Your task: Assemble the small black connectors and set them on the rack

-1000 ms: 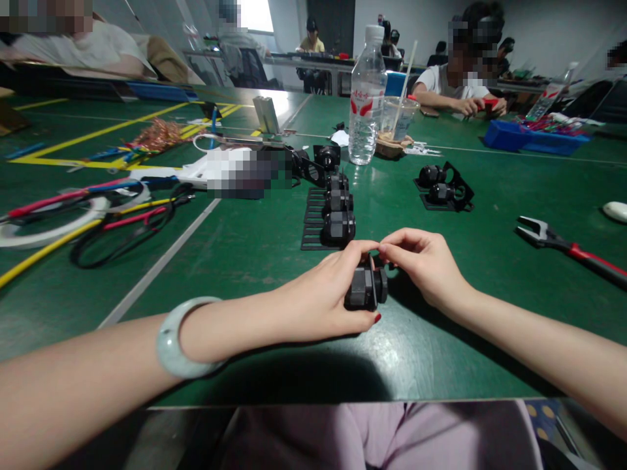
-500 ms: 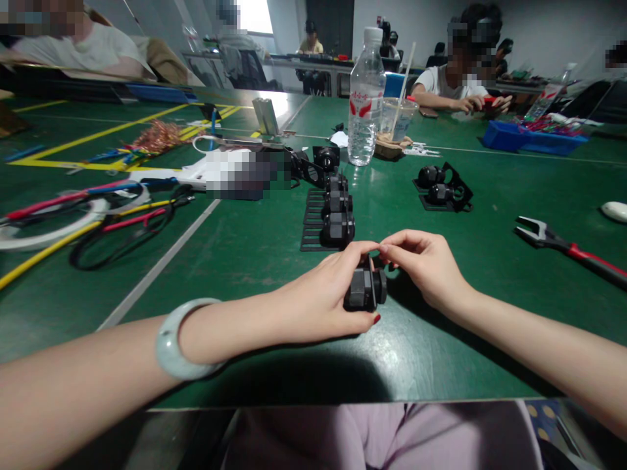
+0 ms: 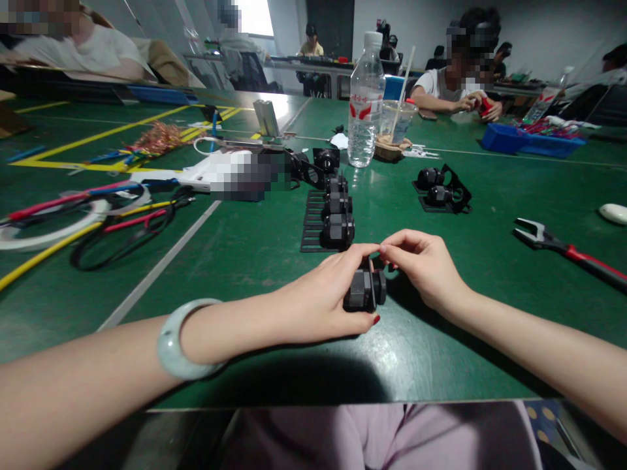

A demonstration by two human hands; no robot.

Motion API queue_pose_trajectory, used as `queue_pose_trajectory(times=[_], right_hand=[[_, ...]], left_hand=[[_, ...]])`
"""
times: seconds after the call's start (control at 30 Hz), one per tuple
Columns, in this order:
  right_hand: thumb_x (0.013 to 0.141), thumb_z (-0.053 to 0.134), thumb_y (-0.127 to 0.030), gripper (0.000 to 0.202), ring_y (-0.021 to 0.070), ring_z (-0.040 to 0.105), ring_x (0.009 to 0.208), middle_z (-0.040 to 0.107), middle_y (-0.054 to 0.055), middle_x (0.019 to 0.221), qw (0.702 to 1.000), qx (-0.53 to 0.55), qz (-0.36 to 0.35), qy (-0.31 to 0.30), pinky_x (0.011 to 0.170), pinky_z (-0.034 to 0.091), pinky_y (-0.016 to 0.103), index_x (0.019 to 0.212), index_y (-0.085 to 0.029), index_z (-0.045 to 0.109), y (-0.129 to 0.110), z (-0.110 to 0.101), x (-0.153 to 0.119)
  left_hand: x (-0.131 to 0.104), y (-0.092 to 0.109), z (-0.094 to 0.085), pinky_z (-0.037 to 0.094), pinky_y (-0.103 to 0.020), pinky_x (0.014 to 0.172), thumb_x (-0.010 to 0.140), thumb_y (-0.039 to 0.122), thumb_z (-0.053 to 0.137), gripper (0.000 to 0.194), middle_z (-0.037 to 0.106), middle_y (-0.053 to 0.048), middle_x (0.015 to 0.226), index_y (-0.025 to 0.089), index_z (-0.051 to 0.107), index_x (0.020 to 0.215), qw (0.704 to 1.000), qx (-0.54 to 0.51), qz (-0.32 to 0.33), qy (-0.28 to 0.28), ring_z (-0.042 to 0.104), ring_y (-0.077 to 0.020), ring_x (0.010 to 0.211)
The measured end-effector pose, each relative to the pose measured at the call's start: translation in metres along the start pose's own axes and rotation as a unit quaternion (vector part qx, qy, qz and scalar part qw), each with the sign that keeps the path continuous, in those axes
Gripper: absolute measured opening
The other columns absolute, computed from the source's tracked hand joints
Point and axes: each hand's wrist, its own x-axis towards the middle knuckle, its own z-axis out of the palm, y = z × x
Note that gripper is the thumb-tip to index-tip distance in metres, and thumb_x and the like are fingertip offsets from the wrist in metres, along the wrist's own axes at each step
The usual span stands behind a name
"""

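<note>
My left hand (image 3: 333,287) is closed around a black bracket (image 3: 373,287) with a faceted black cable gland (image 3: 360,290) through its plate, resting on the green table. Its thumb lies along the near side, and its index finger reaches over the top. At the far right side of the bracket, my right hand (image 3: 424,264) has its thumb and fingertips pinched together, touching the left index fingertip. What the pinch holds is mostly hidden; a dark part shows beneath it. Just beyond my hands stands a row of similar black glands (image 3: 337,228) on slotted plates.
Further right lie another black bracket with glands (image 3: 441,189) and red-handled pliers (image 3: 553,241). A water bottle (image 3: 365,111) and a plastic cup (image 3: 399,121) stand ahead. Cables (image 3: 98,215) lie left, and a blue tray (image 3: 533,140) sits back right. Several people sit beyond.
My hands and the bracket stay almost in place. Across the table, a person's hands have shifted around a small red object.
</note>
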Motion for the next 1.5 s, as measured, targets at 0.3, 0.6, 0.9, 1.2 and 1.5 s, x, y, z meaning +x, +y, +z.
queue_pose_trajectory(times=[0.3,0.6,0.9,1.2,1.5], right_hand=[[0.063,0.057,-0.022,0.008,0.0094,0.050,0.055,0.057,-0.001,0.058,1.000,0.000,-0.006,-0.002,0.054,0.039,0.022,0.064,-0.015,0.060,-0.0006,-0.0005,-0.0006],[0.064,0.059,-0.023,0.008,0.0094,0.050,0.054,0.058,-0.001,0.058,1.000,0.003,-0.001,0.003,0.053,0.039,0.022,0.064,-0.015,0.061,0.0014,-0.0013,0.0003],[0.063,0.062,-0.029,0.015,0.0109,0.054,0.057,0.062,0.001,0.062,1.000,0.012,0.006,-0.001,0.056,0.041,0.024,0.068,-0.015,0.064,-0.0001,-0.0014,-0.0019],[0.063,0.059,-0.024,0.009,0.0096,0.051,0.055,0.058,-0.001,0.058,1.000,0.012,0.002,0.002,0.055,0.040,0.022,0.063,-0.015,0.060,0.0000,0.0000,-0.0001],[0.063,0.059,-0.025,0.010,0.0094,0.050,0.054,0.057,-0.001,0.057,1.000,0.002,-0.002,0.003,0.054,0.039,0.022,0.064,-0.015,0.060,0.0009,-0.0009,0.0000]], left_hand=[[0.0005,0.0012,-0.0006,0.039,-0.036,0.090,0.064,0.023,0.060,0.067,0.048,-0.007,0.109,0.019,0.028,0.122,1.000,-0.003,0.000,0.001,0.049,-0.0226,0.103],[0.0005,-0.0005,0.0009,0.039,-0.036,0.090,0.064,0.021,0.060,0.068,0.047,-0.007,0.110,0.019,0.027,0.123,1.000,-0.008,0.005,0.002,0.049,-0.0222,0.103],[-0.0004,0.0005,-0.0011,0.039,-0.037,0.090,0.064,0.022,0.060,0.068,0.047,-0.007,0.111,0.020,0.027,0.123,1.000,-0.003,0.009,0.003,0.048,-0.0229,0.104],[0.0006,0.0011,-0.0017,0.038,-0.037,0.091,0.064,0.022,0.060,0.067,0.048,-0.007,0.111,0.020,0.028,0.123,1.000,-0.003,0.019,0.000,0.048,-0.0227,0.105],[0.0000,0.0004,-0.0008,0.038,-0.037,0.091,0.064,0.022,0.060,0.069,0.047,-0.007,0.111,0.020,0.026,0.124,1.000,-0.005,0.011,0.002,0.048,-0.0228,0.105]])
